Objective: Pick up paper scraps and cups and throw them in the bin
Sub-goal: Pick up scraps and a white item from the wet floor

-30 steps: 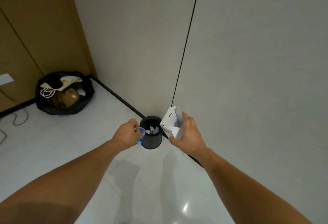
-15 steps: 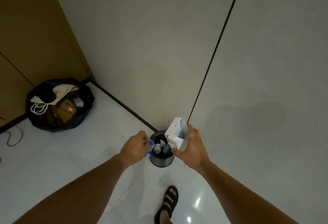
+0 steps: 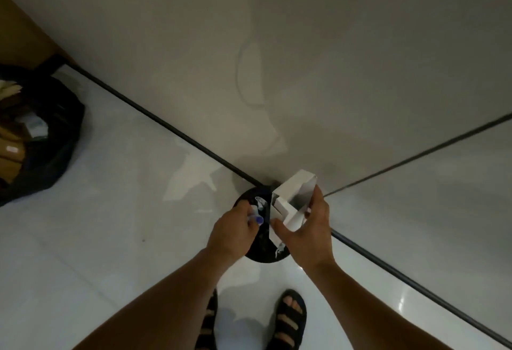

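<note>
A small black round bin (image 3: pixel 250 196) stands on the white floor against the wall, mostly hidden under my hands. My left hand (image 3: pixel 234 232) is over its left side and grips a small blue and white scrap (image 3: pixel 257 218). My right hand (image 3: pixel 307 232) holds a white open paper box (image 3: pixel 291 197) over the right side of the bin. Pale scraps show inside the bin.
A black rubbish bag (image 3: pixel 55 139) full of cardboard and paper sits on the floor at far left. A grey wall with a dark base strip (image 3: pixel 155 119) runs behind the bin. My two feet in black sandals (image 3: pixel 289 319) stand just in front of it.
I have stepped closer and look more steeply down; both hands with the scrap and the box now sit right above the bin's opening, and both sandals are in view.
</note>
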{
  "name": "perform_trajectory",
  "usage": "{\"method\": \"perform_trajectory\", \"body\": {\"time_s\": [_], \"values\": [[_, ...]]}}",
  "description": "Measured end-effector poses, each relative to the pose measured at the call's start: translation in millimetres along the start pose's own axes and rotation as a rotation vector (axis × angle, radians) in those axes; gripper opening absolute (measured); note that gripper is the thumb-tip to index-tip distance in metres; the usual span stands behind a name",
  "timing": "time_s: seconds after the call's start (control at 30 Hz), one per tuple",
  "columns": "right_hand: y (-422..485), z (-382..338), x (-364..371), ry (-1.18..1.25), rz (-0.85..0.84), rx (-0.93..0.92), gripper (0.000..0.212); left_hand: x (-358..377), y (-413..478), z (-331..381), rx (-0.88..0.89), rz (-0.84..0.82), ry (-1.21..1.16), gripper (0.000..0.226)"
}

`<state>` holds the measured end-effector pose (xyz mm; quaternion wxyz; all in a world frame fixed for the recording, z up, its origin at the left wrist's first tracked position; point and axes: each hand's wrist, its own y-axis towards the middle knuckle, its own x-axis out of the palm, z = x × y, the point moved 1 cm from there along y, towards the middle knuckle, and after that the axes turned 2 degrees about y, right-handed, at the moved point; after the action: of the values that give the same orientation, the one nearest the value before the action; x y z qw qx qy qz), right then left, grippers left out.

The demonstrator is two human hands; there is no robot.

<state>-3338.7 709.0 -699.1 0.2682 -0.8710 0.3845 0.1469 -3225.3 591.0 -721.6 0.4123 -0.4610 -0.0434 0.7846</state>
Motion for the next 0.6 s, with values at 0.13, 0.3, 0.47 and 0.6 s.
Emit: {"method": "perform_trajectory", "body": {"time_s": [0.13,0.3,0.47,0.6], "values": [[33,66,52,0.011,0.052,0.095,0.103,68,49,-50,0.03,-0.107,-0.063,0.015],[53,119,93,-0.002,0.066,0.182,0.105,101,63,-107,0.19,-0.029,0.106,0.05],[67,132,123,-0.036,0.085,0.309,0.115,92,65,-135,0.182,0.002,0.126,0.06],[64,133,132,-0.043,0.065,0.477,0.111,75,68,-132,0.133,-0.034,0.142,0.062]]}}
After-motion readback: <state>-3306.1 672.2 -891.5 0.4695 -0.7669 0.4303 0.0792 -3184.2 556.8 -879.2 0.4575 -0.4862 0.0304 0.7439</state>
